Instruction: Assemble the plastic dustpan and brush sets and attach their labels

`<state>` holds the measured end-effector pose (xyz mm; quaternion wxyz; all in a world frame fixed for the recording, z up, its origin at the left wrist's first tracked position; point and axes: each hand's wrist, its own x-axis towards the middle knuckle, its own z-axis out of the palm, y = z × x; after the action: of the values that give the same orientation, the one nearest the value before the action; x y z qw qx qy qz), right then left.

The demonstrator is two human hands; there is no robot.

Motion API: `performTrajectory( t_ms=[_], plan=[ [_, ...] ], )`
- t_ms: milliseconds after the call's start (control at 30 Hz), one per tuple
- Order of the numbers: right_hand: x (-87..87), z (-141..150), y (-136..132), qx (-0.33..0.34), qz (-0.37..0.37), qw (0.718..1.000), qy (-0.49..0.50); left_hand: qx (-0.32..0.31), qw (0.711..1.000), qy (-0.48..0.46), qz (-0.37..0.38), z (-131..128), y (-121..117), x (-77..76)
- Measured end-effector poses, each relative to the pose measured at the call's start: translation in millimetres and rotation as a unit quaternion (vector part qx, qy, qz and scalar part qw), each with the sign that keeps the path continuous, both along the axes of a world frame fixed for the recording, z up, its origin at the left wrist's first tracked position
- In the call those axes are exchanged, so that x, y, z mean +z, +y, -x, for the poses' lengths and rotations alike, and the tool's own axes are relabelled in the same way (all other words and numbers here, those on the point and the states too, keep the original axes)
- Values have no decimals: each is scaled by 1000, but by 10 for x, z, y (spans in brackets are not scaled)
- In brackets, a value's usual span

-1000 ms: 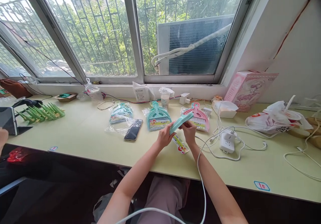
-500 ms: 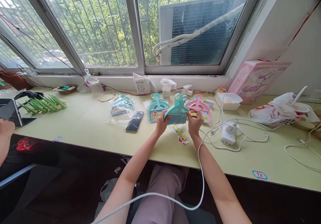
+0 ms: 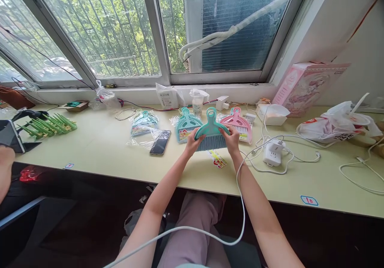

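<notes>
Teal brush (image 3: 211, 129) in 2 hands (image 3: 192, 143)

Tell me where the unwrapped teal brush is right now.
In the head view, the brush is just right of centre, gripped between the left hand and right hand, with the wrapped pink set beyond its right side.

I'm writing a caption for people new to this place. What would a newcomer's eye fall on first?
Probably the teal plastic brush with greyish bristles, held upright between the left hand and right hand. Behind it, to the right, lies a pink plastic dustpan-and-brush set; farther right, at the back, stands a tall pink illustrated box.
</notes>
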<state>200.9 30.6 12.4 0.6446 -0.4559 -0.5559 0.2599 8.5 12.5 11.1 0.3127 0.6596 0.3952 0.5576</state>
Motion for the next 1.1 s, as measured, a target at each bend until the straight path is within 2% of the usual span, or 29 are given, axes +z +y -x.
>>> performTrajectory(
  t_ms=[167, 367, 567, 733, 1100],
  plan=[
    [-9, -3, -3, 33, 45, 998, 0, -3, 1000, -9, 5, 4, 25, -8],
    [-28, 28, 0, 56, 59, 994, 73, 3, 1000, -1, 6, 3, 7, 12],
    [-27, 70, -14, 43, 59, 990, 124, 38, 999, -2, 8, -28, -12, 25],
    [-78, 93, -1, 20, 67, 987, 143, 35, 999, 9, 14, -33, -43, 48],
    [-105, 101, 4, -11, 64, 992, 104, 25, 1000, 4, 12, -13, -21, 12]
  ],
)
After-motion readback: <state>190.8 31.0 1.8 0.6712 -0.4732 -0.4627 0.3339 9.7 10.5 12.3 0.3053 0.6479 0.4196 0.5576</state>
